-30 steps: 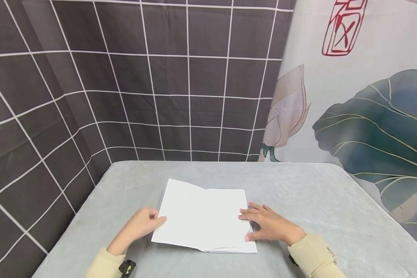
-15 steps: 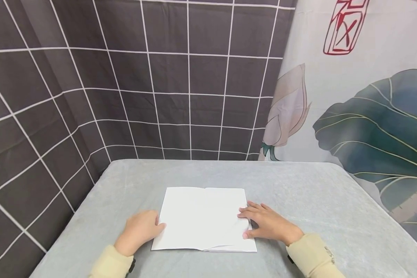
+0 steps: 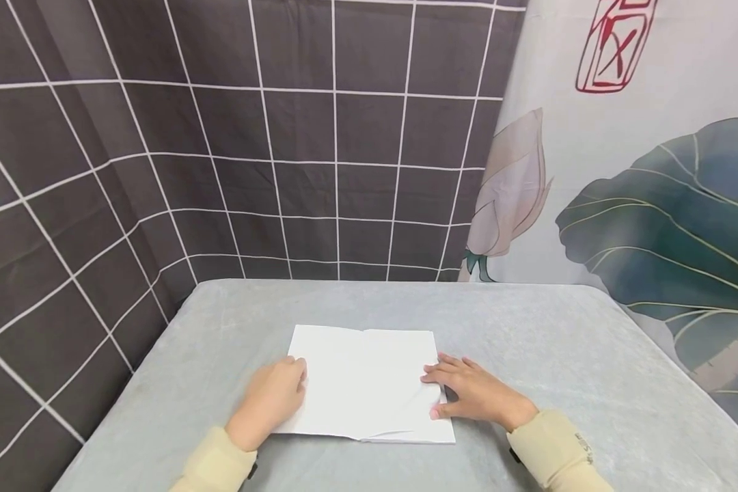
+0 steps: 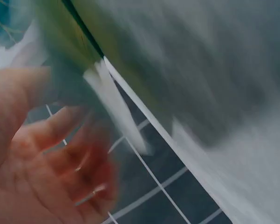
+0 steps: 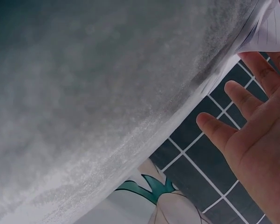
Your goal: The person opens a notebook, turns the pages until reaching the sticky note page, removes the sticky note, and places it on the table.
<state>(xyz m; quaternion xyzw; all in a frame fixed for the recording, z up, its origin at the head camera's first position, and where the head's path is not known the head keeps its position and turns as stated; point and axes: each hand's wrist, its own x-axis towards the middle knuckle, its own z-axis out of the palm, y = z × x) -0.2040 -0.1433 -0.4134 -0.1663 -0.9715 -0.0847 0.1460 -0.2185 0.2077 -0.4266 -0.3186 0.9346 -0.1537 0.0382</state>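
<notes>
An open notebook point(image 3: 359, 383) with white pages lies on the table. My left hand point(image 3: 272, 396) grips its left side, fingers curled and knuckles above the left page; the thumb is hidden in the head view. In the left wrist view the curled fingers point(image 4: 95, 172) are beside a blurred greenish cover point(image 4: 79, 42) and white page edges point(image 4: 119, 109). On the right page's outer edge rests my right hand point(image 3: 473, 393), its fingers spread. The right wrist view catches straight fingers point(image 5: 242, 100) and a bent corner of lined paper point(image 5: 270, 30).
A grey cloth covers the table point(image 3: 529, 342). Behind it hangs a dark curtain point(image 3: 369, 130) with a white grid. At the right is a pale curtain point(image 3: 529, 61) printed with a lotus bud and a large leaf.
The notebook's left side was tilted up, then came down flatter. My left hand has moved right from the edge, over the left page. The right hand has stayed put.
</notes>
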